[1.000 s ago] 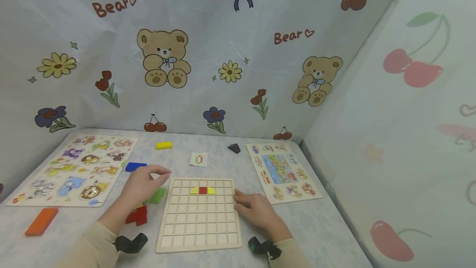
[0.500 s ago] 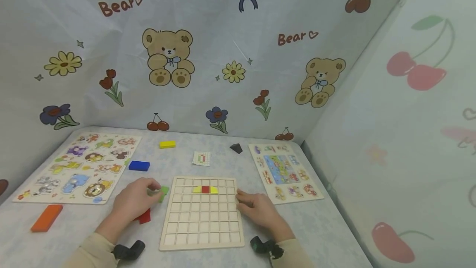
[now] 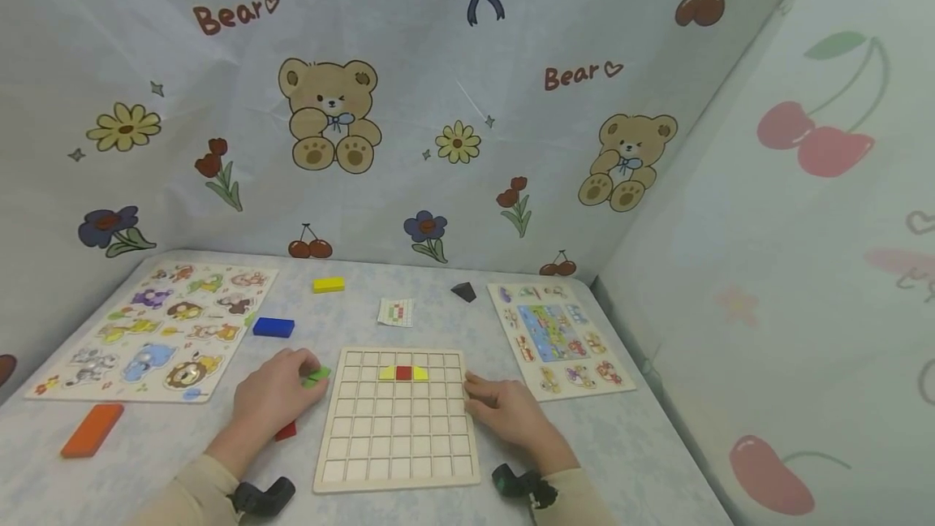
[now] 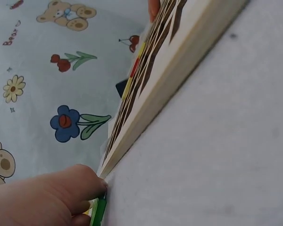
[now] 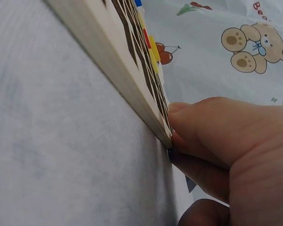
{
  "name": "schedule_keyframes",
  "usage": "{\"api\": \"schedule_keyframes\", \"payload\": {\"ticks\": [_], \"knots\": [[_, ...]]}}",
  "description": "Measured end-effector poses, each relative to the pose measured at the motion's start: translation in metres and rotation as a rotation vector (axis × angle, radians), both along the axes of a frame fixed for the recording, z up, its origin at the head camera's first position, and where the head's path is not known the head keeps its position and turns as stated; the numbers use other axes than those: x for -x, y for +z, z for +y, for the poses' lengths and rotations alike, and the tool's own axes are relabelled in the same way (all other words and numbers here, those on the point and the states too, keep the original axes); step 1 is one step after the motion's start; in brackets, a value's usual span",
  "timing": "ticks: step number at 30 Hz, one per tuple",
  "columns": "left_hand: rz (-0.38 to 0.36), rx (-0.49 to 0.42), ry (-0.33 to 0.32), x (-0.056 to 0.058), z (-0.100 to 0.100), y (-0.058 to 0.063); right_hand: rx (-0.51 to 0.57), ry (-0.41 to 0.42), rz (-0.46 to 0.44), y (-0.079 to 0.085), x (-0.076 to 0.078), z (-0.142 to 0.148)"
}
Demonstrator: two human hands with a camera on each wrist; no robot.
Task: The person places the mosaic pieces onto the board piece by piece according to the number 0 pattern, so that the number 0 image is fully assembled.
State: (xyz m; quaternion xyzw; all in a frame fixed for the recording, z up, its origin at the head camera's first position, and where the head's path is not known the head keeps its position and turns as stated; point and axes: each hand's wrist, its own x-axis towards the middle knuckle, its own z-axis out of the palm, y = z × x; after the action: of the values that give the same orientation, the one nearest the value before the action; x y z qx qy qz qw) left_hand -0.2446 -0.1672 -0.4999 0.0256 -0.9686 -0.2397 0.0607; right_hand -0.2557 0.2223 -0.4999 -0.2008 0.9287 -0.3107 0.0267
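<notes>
The left hand (image 3: 272,394) is at the left of a wooden grid board (image 3: 398,428), pinching a green tile (image 3: 317,377). In the left wrist view, the green tile (image 4: 98,211) shows between thumb and fingers. Red tiles (image 3: 286,431) lie partly hidden under that hand. At the board's right edge, the right hand (image 3: 507,414) grips the wood; its thumb and fingers meet the edge in the right wrist view. In the board's second row sit a red square tile (image 3: 404,372) and a yellow tile (image 3: 420,373) on each side of it.
Behind the board lies a small pattern card (image 3: 396,312). Blue (image 3: 273,326), yellow (image 3: 329,285), orange (image 3: 92,430) and black (image 3: 463,291) pieces are spread around. Animal puzzle boards lie at left (image 3: 157,331) and right (image 3: 558,339). A printed cloth (image 3: 409,88) hangs behind.
The left hand has come down from beside the blue piece to the green tiles and now pinches one. Its thumb and fingers have closed together. The right hand stays at the board's edge.
</notes>
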Motion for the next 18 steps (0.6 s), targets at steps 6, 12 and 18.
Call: {"api": "schedule_keyframes", "payload": {"ticks": [6, 12, 18], "knots": [[0.01, 0.004, 0.004, -0.0009, 0.0011, 0.0007, -0.008, 0.001, 0.014, -0.0003, 0.0002, 0.0004], [0.026, -0.02, 0.007, -0.0015, 0.0007, 0.0019, -0.003, 0.021, 0.038, -0.0005, 0.0004, 0.0009], [0.04, -0.079, 0.022, -0.0025, 0.0034, 0.0024, -0.02, 0.031, 0.038, 0.0007, -0.0004, 0.0]]}}
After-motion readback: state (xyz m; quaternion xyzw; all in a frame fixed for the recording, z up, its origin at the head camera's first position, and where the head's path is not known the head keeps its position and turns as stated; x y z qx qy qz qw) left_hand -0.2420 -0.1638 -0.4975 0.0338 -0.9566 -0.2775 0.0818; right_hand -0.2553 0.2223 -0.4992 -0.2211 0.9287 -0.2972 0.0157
